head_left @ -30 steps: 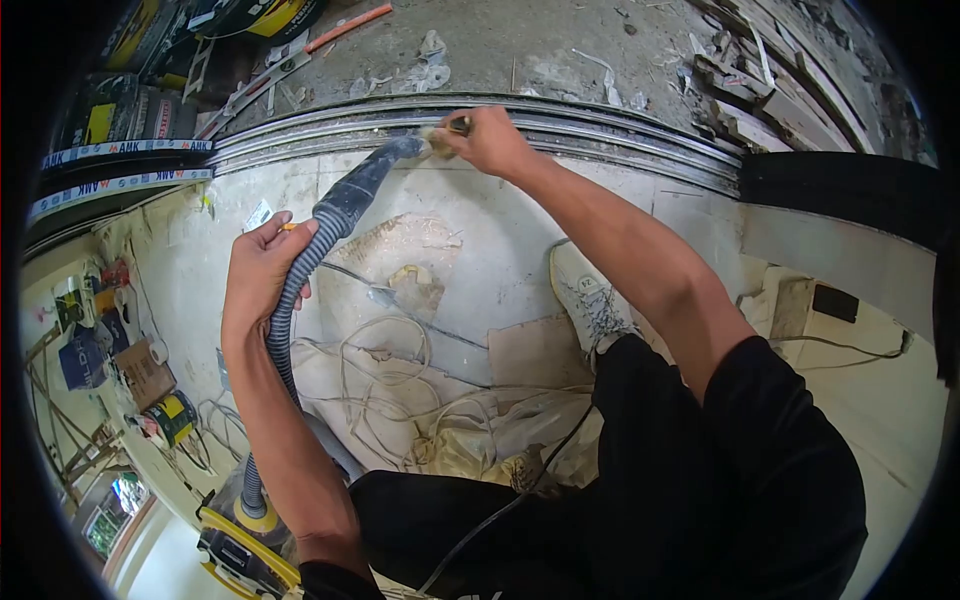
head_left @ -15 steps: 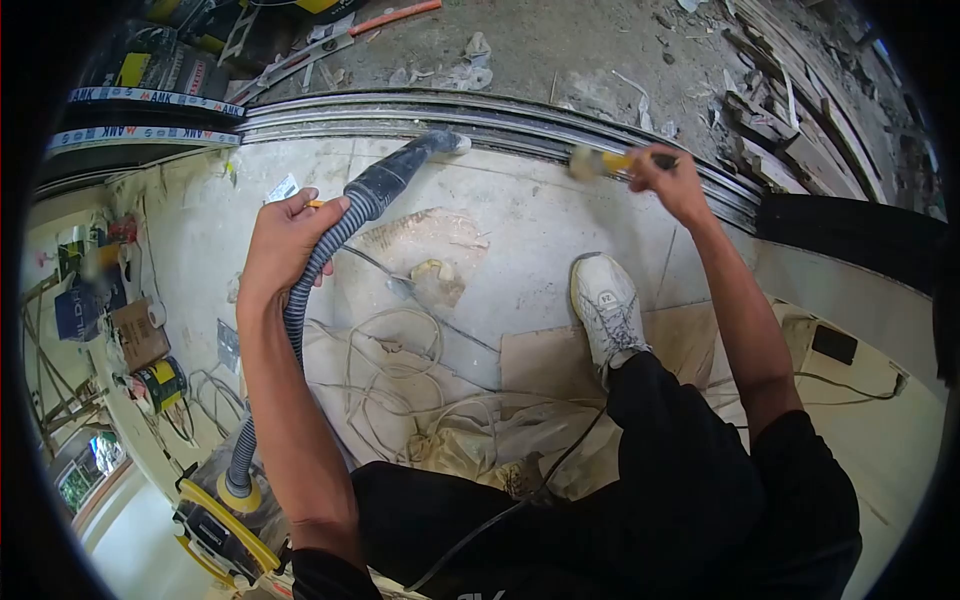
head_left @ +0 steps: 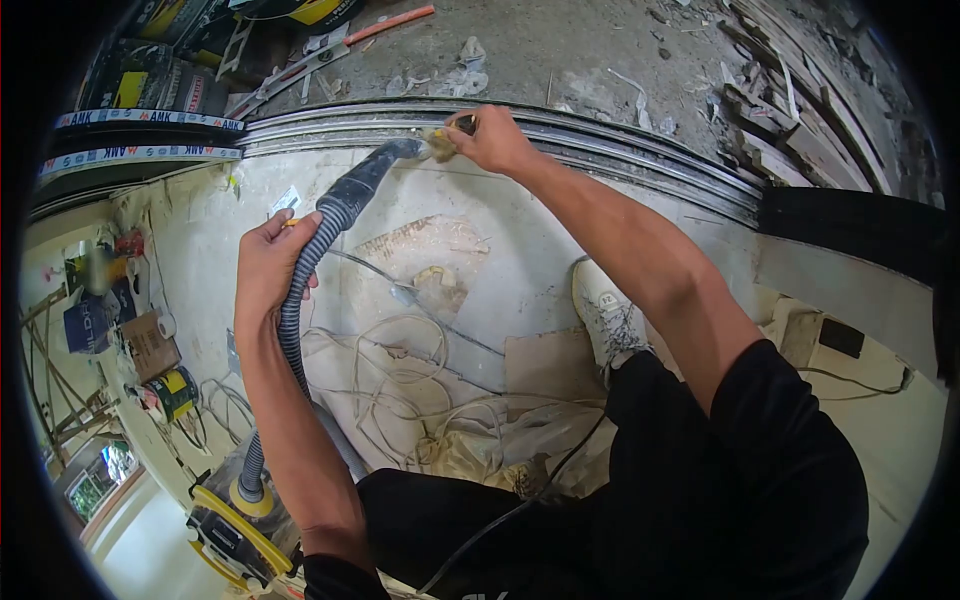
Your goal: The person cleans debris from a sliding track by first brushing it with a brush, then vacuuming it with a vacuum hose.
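My left hand [head_left: 264, 262] is wrapped round the grey ribbed vacuum hose [head_left: 305, 262]; a small orange-yellow bit shows by its thumb. The hose's black nozzle [head_left: 362, 180] points at the metal sliding-door track [head_left: 600, 158], its tip at the track's near edge. My right hand [head_left: 492, 142] grips a brush [head_left: 440, 148] with pale bristles, right beside the nozzle tip. Fingers hide most of the brush's handle. From my left forearm the hose runs down to a yellow-and-black vacuum cleaner [head_left: 240, 535].
Looped cables [head_left: 400, 370] and crumpled plastic sheeting [head_left: 475, 440] lie on the floor by my shoe [head_left: 608, 315]. Beyond the track are wood scraps [head_left: 800, 110], a long orange-and-grey bar [head_left: 390, 23] and rubble. Boxes [head_left: 150, 345] and a can [head_left: 172, 393] stand at left.
My right hand has swung left along the track with the brush, up to the nozzle tip. My left hand and the nozzle have shifted slightly left.
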`<state>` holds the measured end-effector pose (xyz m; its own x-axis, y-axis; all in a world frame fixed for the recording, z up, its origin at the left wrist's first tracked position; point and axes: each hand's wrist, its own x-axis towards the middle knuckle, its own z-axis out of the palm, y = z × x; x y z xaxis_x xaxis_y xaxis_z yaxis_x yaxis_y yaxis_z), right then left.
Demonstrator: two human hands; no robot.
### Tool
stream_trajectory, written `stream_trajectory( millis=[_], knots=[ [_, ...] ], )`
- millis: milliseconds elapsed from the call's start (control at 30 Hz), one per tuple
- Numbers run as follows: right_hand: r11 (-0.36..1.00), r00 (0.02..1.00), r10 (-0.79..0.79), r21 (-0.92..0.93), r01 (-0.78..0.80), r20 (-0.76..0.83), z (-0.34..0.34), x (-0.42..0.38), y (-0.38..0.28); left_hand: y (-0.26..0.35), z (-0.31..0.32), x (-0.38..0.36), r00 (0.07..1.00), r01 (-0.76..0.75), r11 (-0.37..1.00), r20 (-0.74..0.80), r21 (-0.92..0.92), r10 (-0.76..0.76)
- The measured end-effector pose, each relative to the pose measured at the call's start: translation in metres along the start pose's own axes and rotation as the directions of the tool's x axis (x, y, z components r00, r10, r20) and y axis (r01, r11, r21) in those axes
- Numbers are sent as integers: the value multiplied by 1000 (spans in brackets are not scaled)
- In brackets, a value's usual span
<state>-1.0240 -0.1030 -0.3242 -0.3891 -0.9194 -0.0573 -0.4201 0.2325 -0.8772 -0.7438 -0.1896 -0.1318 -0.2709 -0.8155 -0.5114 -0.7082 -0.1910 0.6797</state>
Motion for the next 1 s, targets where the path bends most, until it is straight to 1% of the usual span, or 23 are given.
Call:
stream_trajectory(
  millis=[67,100,167,200,233,300,333,367,400,433,467,533,567,600,633,667,700,733,800,833,867,933,1000],
  knots=[
    [996,994,26,-89,-17,105,-15,-10,-7,0,-2,-1,1000,-7,1000,-27,0,7],
    [988,992,31,-155,-12,125,-27,-17,4,0,-2,-2,1000,-1,1000,-14,4,1],
    [981,990,86,-182,-64,114,-66,-47,17,-2,-3,-4,1000,11,1000,-12,6,-11],
    [955,978,177,-260,-143,113,-88,-66,20,-4,-2,-5,1000,12,1000,-6,-3,-12],
    [953,993,89,-296,-61,82,-105,-84,43,-6,-2,-5,1000,11,1000,-1,-16,-11],
    [959,987,157,-240,-148,20,-133,-118,36,-10,0,-7,1000,18,999,-1,-35,-18],
    [958,988,153,-249,-143,21,-140,-128,38,-9,1,-7,1000,16,999,6,-45,-15],
    [968,970,244,-69,-243,12,-143,-134,44,-8,0,-5,1000,14,998,2,-57,-14],
    [935,942,335,116,-335,23,-142,-136,47,-8,-2,-4,1000,13,997,28,-70,-11],
    [911,933,359,236,-339,-43,-139,-136,50,-8,-4,-4,998,16,997,58,-75,-11],
    [908,930,364,239,-345,-40,-134,-134,53,-8,-5,-4,998,21,997,61,-70,-17],
    [947,962,225,266,-178,-158,-127,-125,33,-4,-3,-3,997,13,997,73,-72,-7],
    [969,968,234,107,-224,-93,-127,-123,29,-3,-1,-4,997,8,998,82,-64,-3],
    [969,967,234,110,-223,-100,-134,-124,23,-4,0,-5,998,9,998,67,-62,-5],
    [960,971,239,-157,-233,20,-141,-123,15,-6,-1,-6,999,13,998,46,-64,-10],
    [892,954,267,-411,-190,139,-146,-122,12,-8,-2,-6,999,13,998,37,-65,-11],
    [913,989,91,-407,-34,120,-145,-123,17,-10,-2,-7,999,15,998,40,-66,-12],
    [914,988,90,-404,-33,124,-144,-124,22,-11,-1,-7,999,19,998,48,-65,-15],
    [866,996,33,-500,11,78,-148,-124,19,-9,-1,-9,998,29,998,53,-54,-26],
    [859,990,127,-506,-81,56,-145,-120,7,-5,-1,-12,997,22,999,69,-49,-19],
    [859,990,125,-505,-77,62,-134,-117,12,-3,-1,-13,996,12,999,85,-44,-9],
    [916,990,9,-399,47,139,-106,-104,41,-3,3,-11,998,10,999,61,-37,-8],
    [941,989,-10,-333,59,147,-73,-79,45,-3,6,-7,999,4,1000,44,-29,-3]
  ],
)
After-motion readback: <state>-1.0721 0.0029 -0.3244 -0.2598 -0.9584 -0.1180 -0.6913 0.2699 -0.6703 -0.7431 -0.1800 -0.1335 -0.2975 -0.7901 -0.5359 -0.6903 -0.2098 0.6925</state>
